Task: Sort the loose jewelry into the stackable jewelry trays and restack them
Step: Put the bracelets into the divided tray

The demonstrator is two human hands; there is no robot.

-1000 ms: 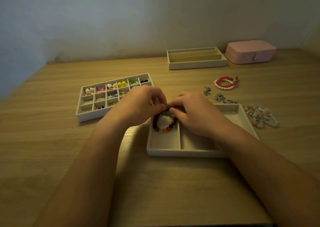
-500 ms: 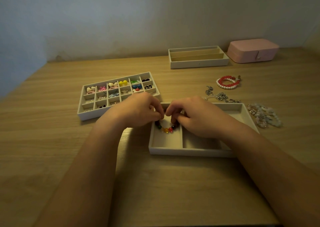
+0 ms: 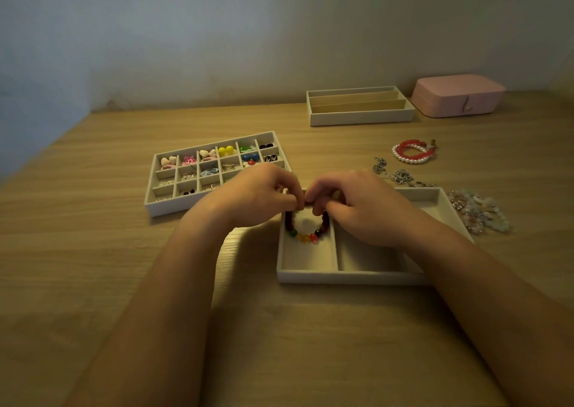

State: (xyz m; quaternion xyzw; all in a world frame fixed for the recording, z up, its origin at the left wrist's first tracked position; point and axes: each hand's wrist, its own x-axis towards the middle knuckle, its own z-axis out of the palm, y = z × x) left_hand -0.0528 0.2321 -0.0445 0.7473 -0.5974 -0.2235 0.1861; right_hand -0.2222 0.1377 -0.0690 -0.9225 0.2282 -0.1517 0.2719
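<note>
A multicoloured bead bracelet (image 3: 306, 234) hangs into the left compartment of a white three-compartment tray (image 3: 341, 276) in front of me. My left hand (image 3: 257, 195) and my right hand (image 3: 357, 207) both pinch the bracelet's far side with curled fingertips, close together above the tray's back edge. A white grid tray (image 3: 155, 211) with many small compartments of earrings and rings lies to the left. Loose on the table to the right are a red and pearl bracelet (image 3: 413, 152), a silver chain (image 3: 397, 175) and a pale bead bracelet pile (image 3: 478, 211).
A white tray with long slots (image 3: 360, 119) stands at the back by the wall, next to a closed pink jewelry box (image 3: 456, 96). The wooden table (image 3: 93, 282) ends at the wall behind.
Both hands stay pinched on the bead bracelet over the tray's left compartment. The bracelet dipped lower half a second ago and now hangs a little more open again.
</note>
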